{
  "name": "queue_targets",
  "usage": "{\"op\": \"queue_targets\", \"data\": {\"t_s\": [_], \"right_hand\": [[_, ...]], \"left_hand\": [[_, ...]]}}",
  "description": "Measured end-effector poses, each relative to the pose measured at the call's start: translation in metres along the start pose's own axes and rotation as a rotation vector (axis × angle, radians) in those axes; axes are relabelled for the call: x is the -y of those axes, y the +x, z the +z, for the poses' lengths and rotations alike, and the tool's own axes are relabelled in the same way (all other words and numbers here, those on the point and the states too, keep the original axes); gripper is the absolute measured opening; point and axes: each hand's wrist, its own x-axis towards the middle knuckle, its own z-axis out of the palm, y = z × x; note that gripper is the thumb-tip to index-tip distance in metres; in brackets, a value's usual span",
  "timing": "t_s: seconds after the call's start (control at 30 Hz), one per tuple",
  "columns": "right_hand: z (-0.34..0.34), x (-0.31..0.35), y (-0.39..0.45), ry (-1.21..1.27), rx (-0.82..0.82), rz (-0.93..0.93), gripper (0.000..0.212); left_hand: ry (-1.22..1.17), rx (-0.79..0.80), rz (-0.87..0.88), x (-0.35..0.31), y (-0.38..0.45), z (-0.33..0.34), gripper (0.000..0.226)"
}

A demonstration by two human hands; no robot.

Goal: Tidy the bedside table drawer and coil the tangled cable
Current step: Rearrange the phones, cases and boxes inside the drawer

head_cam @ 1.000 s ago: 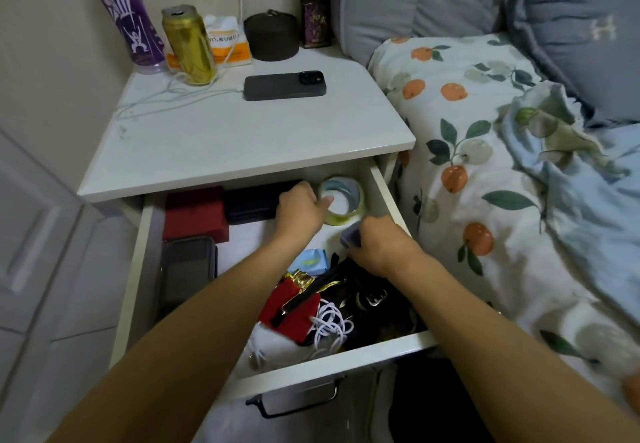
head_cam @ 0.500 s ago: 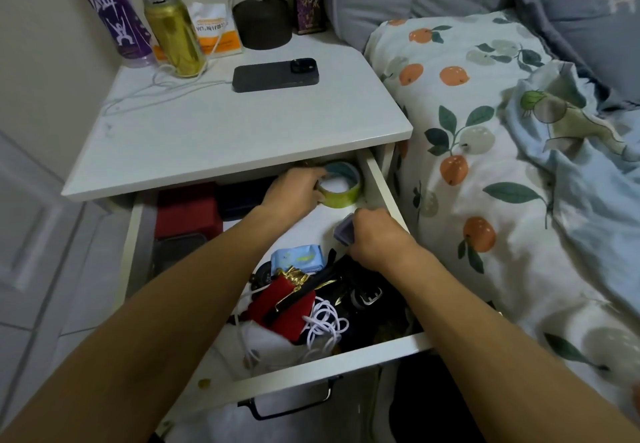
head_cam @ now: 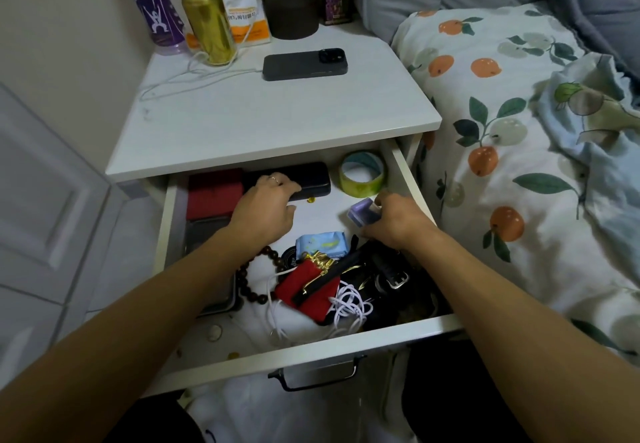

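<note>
Right, the drawer (head_cam: 408,179) stood pulled well out from the white bedside table (head_cam: 242,120), both arms reaching in. The left hand (head_cam: 265,210) lay on the long black case (head_cam: 311,179) at the back, fingers curled over its front edge, a ring on one finger. The right hand (head_cam: 394,221) pinched a small purple box (head_cam: 362,212), lifted just in front of the green tape roll (head_cam: 362,174) in the back right corner. A red box (head_cam: 213,193) sat left of the black case. The tangled white cable (head_cam: 349,307) was heaped toward the front, touching a red pouch (head_cam: 308,290) with gold trim. A string of brown beads (head_cam: 251,278) curved left of the pouch, a blue packet (head_cam: 322,243) behind it, a black strap with a metal buckle (head_cam: 396,280) to the right. Up top: a dark phone (head_cam: 304,65) lying flat, a gold can (head_cam: 207,23), a purple bottle (head_cam: 149,2).
</note>
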Motion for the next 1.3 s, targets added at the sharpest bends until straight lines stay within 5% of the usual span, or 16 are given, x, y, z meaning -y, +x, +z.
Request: {"op": "queue_targets", "data": {"t_s": [0.3, 0.53, 0.67, 0.87, 1.13, 1.3], "right_hand": [[0.01, 0.011, 0.008, 0.046, 0.0, 0.001, 0.06], [0.018, 0.021, 0.015, 0.015, -0.001, -0.077, 0.062], [0.018, 0.021, 0.015, -0.071, -0.015, -0.097, 0.057], [0.015, 0.013, 0.019, -0.07, -0.016, -0.083, 0.056], [0.013, 0.011, 0.026, -0.07, 0.013, -0.111, 0.055], [0.016, 0.011, 0.025, -0.104, 0.06, -0.156, 0.052]], "left_hand": [[-0.006, 0.178, 0.011, 0.006, -0.002, 0.011, 0.07], [-0.043, 0.185, 0.041, 0.009, -0.006, 0.009, 0.057], [0.105, 0.065, 0.244, 0.009, -0.003, 0.009, 0.051], [0.357, 0.203, 0.399, -0.008, 0.015, 0.012, 0.058], [-0.139, 0.178, 0.263, -0.001, -0.005, 0.022, 0.034], [-0.273, 0.282, 0.18, 0.006, -0.03, -0.001, 0.04]]}}
